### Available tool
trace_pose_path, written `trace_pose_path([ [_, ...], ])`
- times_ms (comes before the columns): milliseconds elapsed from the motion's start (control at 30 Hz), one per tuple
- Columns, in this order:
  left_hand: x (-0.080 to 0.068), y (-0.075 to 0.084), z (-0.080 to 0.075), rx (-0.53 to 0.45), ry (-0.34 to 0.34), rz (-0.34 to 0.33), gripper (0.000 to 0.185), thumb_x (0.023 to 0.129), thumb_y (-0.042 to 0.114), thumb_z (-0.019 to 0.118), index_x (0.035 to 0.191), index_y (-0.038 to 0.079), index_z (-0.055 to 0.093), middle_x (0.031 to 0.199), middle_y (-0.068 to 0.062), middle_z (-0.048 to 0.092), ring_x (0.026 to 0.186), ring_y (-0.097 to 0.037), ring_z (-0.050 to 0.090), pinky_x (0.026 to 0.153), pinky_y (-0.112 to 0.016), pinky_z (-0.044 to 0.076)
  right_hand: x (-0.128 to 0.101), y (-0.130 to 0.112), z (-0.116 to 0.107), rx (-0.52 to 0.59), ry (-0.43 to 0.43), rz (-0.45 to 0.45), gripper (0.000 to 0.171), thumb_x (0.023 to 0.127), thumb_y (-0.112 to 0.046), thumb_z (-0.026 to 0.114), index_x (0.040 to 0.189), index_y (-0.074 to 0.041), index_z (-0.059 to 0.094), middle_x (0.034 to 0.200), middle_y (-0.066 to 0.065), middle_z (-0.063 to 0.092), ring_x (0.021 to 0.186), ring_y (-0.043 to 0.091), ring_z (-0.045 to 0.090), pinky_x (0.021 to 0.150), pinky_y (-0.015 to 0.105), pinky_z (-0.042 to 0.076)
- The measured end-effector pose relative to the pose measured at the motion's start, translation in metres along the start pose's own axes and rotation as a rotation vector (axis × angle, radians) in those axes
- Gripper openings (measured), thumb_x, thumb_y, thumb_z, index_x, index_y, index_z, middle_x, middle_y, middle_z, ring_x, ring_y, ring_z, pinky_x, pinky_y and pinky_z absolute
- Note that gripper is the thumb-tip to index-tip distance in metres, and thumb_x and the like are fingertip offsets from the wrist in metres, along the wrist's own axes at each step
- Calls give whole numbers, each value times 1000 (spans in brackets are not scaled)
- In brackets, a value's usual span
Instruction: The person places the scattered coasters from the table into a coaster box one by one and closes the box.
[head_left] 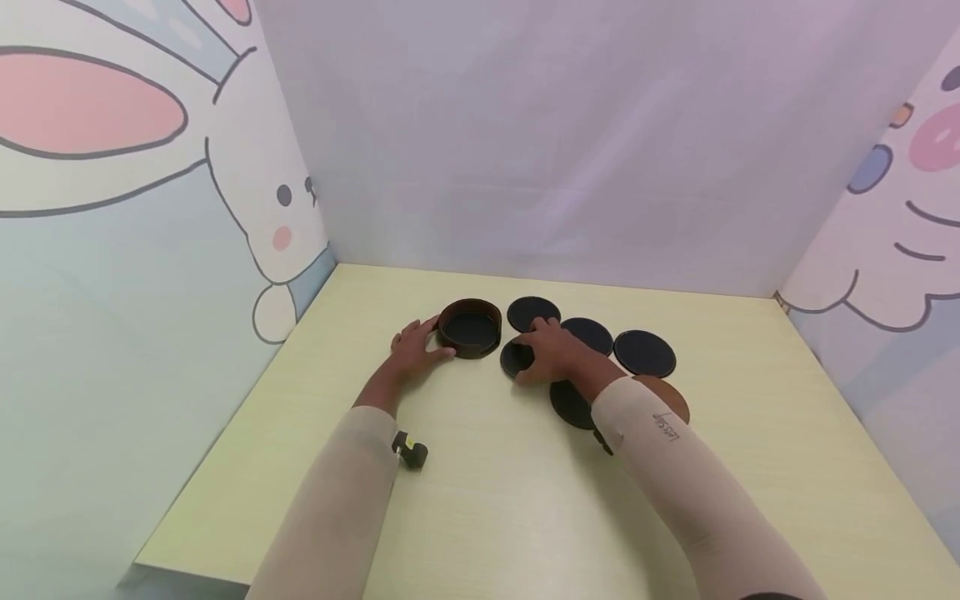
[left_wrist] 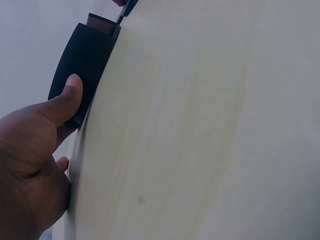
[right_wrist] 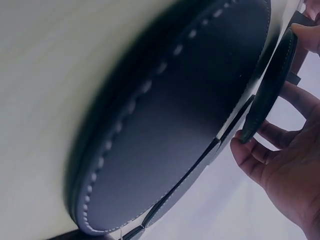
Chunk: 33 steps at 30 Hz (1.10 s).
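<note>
On the pale table [head_left: 525, 500], coasters half gathered, one lifting under my right hand [head_left: 551, 354].

Judging by the spread, little is done: the round holder [head_left: 470, 327] seems to hold one dark disc at most, while five black coasters and a brown one [head_left: 671, 398] lie flat beside it. Left hand [head_left: 416, 346] rests against the holder's smooth dark wall, thumb pressed flat, fingers relaxed. Right fingertips [right_wrist: 245, 147] curl round the rim of the near coaster [head_left: 517, 357], tipping its edge up. Coasters look like matte leather, thin, round, stitched along the rim.
</note>
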<state>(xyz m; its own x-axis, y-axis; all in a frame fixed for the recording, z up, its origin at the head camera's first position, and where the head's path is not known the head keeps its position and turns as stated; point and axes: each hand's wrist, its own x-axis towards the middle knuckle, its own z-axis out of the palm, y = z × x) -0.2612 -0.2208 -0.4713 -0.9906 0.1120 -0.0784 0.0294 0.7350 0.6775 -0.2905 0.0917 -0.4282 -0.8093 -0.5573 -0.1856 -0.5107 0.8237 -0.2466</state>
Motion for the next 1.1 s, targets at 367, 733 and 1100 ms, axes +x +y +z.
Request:
trace_pose_path([
  [367, 0, -1, 0, 21, -2, 4, 87, 107, 46, 70, 176, 20, 25, 180, -13, 33, 173, -40, 8, 139, -64, -2, -4, 0, -7, 11, 52, -8, 78, 89, -55, 79, 154, -15, 64, 140, 22, 53, 120, 37, 49, 100, 57, 54],
  [733, 0, -3, 0, 2, 6, 4, 83, 107, 45, 69, 175, 22, 27, 179, -11, 36, 173, -38, 8, 140, -62, -2, 3, -1, -5, -64, 249, 62, 84, 89, -58, 74, 156, -8, 59, 148, 29, 49, 132, 45, 47, 113, 62, 49],
  [1100, 3, -5, 4, 16, 15, 24, 82, 108, 46, 68, 175, 23, 28, 178, -9, 38, 173, -37, 10, 140, -62, -2, 14, -14, -6, -30, 383, 95, 79, 90, -55, 71, 152, -8, 62, 148, 28, 48, 131, 44, 45, 112, 59, 49],
])
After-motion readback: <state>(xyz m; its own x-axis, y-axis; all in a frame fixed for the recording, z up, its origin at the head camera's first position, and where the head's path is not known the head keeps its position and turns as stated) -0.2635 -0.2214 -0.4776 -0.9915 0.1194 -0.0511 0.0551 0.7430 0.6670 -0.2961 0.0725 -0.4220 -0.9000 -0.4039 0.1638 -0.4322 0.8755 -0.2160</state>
